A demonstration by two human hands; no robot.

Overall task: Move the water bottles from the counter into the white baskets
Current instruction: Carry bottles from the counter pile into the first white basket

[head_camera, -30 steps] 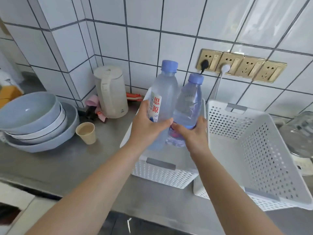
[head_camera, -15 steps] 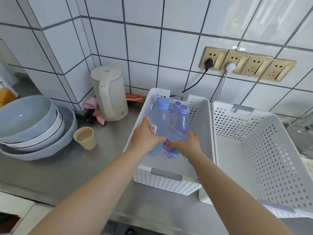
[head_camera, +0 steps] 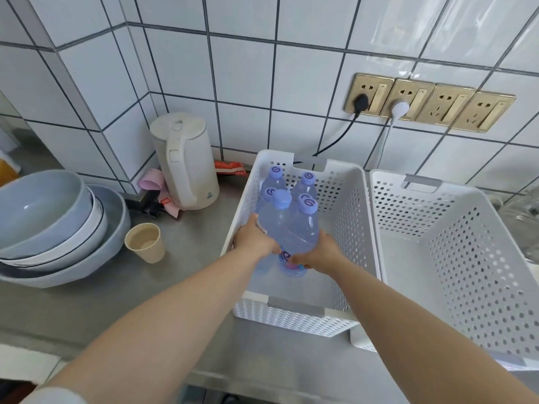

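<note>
Left hand [head_camera: 254, 239] and right hand [head_camera: 319, 253] each grip a bottle [head_camera: 287, 228] upright inside the left basket [head_camera: 354, 217], near four already stowed. Placing step, apparently; next, set both down and release. Right basket [head_camera: 408, 258] holds none.

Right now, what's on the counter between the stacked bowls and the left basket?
Head view: a paper cup stands alone on the counter between the bowls and left basket.

The far left corner of the left basket [head_camera: 354, 217] was filled by standing bottles [head_camera: 304, 185]; its right half and near floor were left bare, and the right basket [head_camera: 478, 258] was unobstructed from above
</note>
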